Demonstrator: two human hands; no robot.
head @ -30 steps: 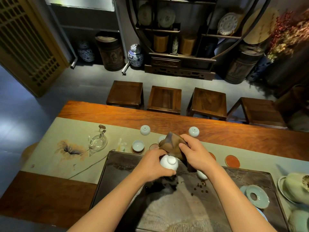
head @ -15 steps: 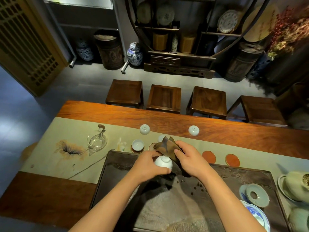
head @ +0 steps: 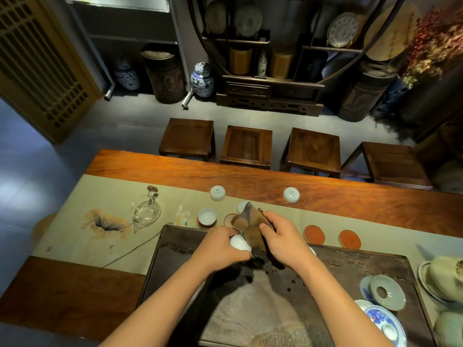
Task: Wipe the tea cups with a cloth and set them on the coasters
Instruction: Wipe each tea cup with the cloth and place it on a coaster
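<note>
Fingers (head: pixel 246 249) of the left hand (head: pixel 220 246) are curling around a small white porcelain tea cup (head: pixel 239 242), gripping it tipped on its side over the far edge of the dark carved stone tea tray (head: pixel 350 266). The right hand (head: pixel 283 239) is pinching a crumpled brown cloth (head: pixel 248 221) between thumb and fingers, and the cloth is touching the cup's mouth side, though how far it goes inside I can't tell.

Just past the cloth, a round red coaster with a pale rim (head: pixel 229 219) is peeking out, mostly hidden. Left of that, another white cup is sitting upright on a coaster (head: pixel 207 217). A third cup (head: pixel 242 206) is half hidden behind the cloth. Off to the right, two more bare red coasters (head: pixel 314 234) (head: pixel 349 239) are lying side by side on the beige table runner (head: pixel 100 241).

Further out, two white cups are standing upside down (head: pixel 217 193) (head: pixel 291 194) near the runner's far edge. A clear glass pitcher (head: pixel 146 212) is sitting well to the left, and celadon and blue-and-white saucers (head: pixel 387 294) are piling up at the tray's right end.
</note>
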